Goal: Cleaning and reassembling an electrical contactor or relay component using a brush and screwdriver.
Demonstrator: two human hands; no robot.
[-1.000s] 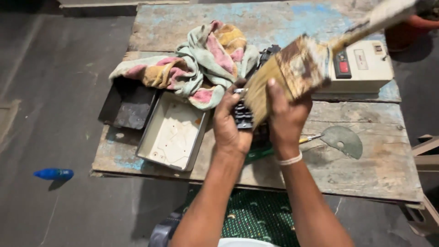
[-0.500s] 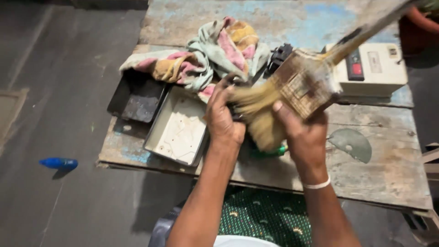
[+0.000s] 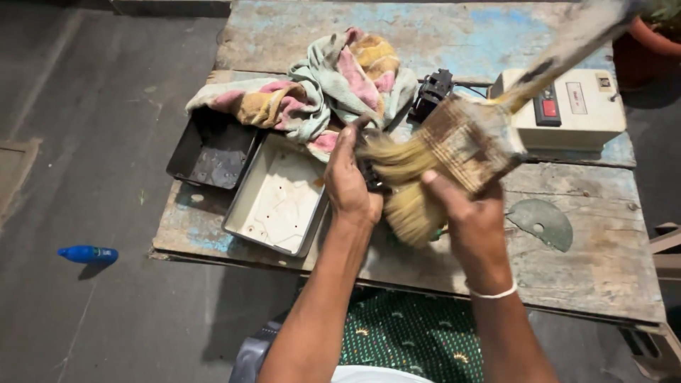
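My right hand (image 3: 472,223) grips a wide, worn paintbrush (image 3: 454,152) by its metal band, the long handle running up to the top right. Its pale bristles point down and left, pressed against a small dark part (image 3: 370,177) that my left hand (image 3: 351,181) holds above the wooden table (image 3: 582,262). Most of that dark part is hidden by my fingers and the bristles, so I cannot tell what kind of part it is.
A crumpled multicoloured cloth (image 3: 319,92) lies at the back. A shallow white tray (image 3: 277,198) and a black tray (image 3: 213,149) sit left. A beige box with a red switch (image 3: 574,106), a black component (image 3: 433,92) and a grey disc (image 3: 543,223) lie right. A blue bottle (image 3: 89,254) is on the floor.
The brush has swung down and left, so its bristles now sweep across the part in my left hand. The view has shifted slightly to the right.
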